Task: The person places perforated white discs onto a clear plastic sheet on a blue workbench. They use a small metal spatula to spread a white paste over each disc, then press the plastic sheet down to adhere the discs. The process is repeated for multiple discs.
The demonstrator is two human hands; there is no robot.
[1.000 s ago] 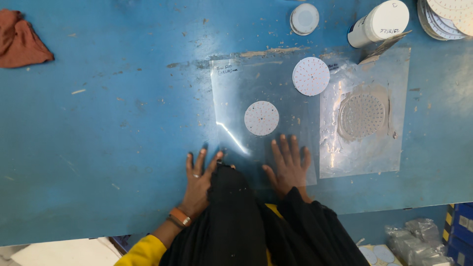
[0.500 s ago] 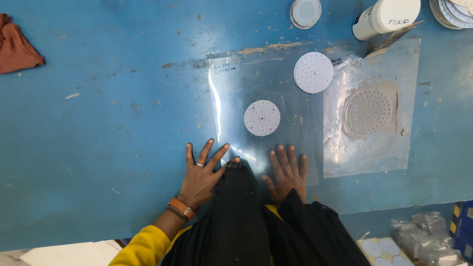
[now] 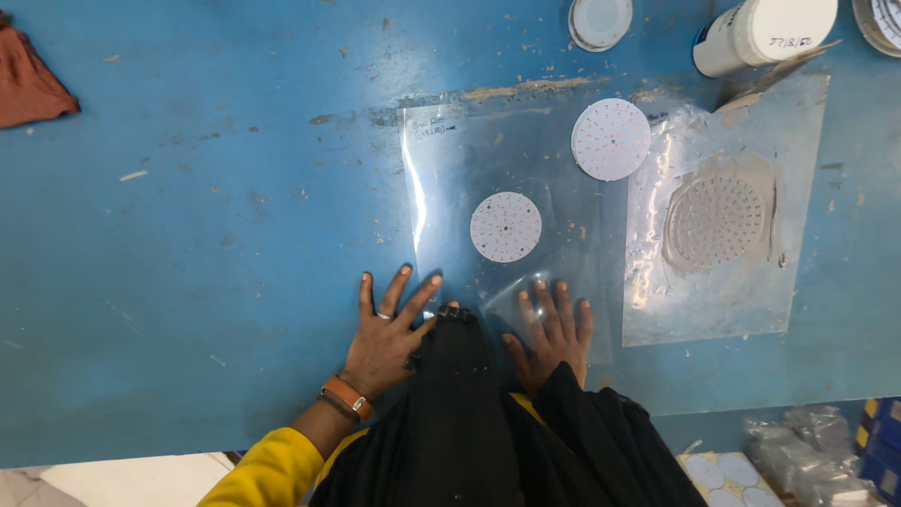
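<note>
On blue table (image 3: 188,235), left hand (image 3: 387,333) flat, fingers spread, at clear plastic sheet (image 3: 450,188) edge; right hand (image 3: 549,333) flat, fingers apart, under sheet corner; small white perforated disc (image 3: 506,226) just beyond fingertips

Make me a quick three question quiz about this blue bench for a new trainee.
1. True or false: the left hand wears a ring.
2. How many white dotted discs lie on the clear sheet?
3. Which thing lies at the far left: A a rust cloth, B a white bottle, C a round lid?

Key: 1 true. 2 two: near disc, far disc. 3 A.
</note>
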